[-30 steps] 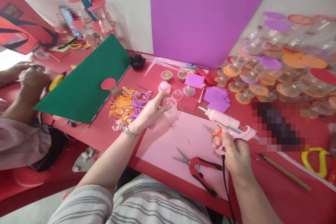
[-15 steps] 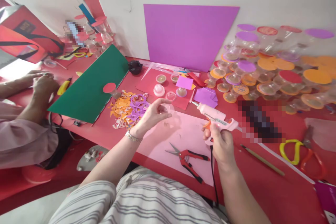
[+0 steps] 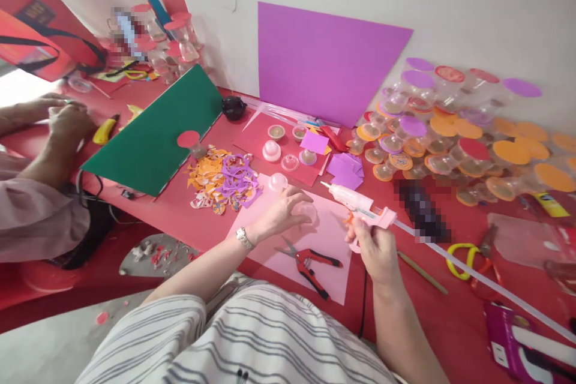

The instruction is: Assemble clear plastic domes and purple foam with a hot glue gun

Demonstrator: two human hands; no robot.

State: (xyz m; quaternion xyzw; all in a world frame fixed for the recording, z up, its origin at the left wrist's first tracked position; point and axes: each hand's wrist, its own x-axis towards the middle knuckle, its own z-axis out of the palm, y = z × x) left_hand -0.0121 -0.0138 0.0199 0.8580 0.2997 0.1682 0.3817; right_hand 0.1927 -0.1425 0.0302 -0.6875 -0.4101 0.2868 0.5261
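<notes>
Pale pink plastic makes up the glue gun (image 3: 353,197) held above the red table (image 3: 454,330), gripped by the right hand (image 3: 371,243), fingers wrapped around its handle. The nozzle points left and away from the wearer; the long axis runs from that tip back toward the right, continued by a long translucent stick (image 3: 450,257) trailing from the rear past yellow-and-red-handled scissors (image 3: 463,261). The left hand (image 3: 285,211) curves thumb and fingertips around a clear plastic cup (image 3: 308,213), apparently grasping it, over a pink sheet (image 3: 270,246). A careless swing of the nozzle, if hot, could burn the left fingers or soften the cup; the trailing stick could snag on the scissors, jerking the aim. Red-handled shears (image 3: 308,261) lie on the sheet, near enough to be knocked. Farther out: a heap of orange and purple scraps (image 3: 220,177), purple squares (image 3: 345,171), hourglass-shaped containers (image 3: 418,144) and, across a green board (image 3: 148,138), a co-worker's hands (image 3: 67,123).
</notes>
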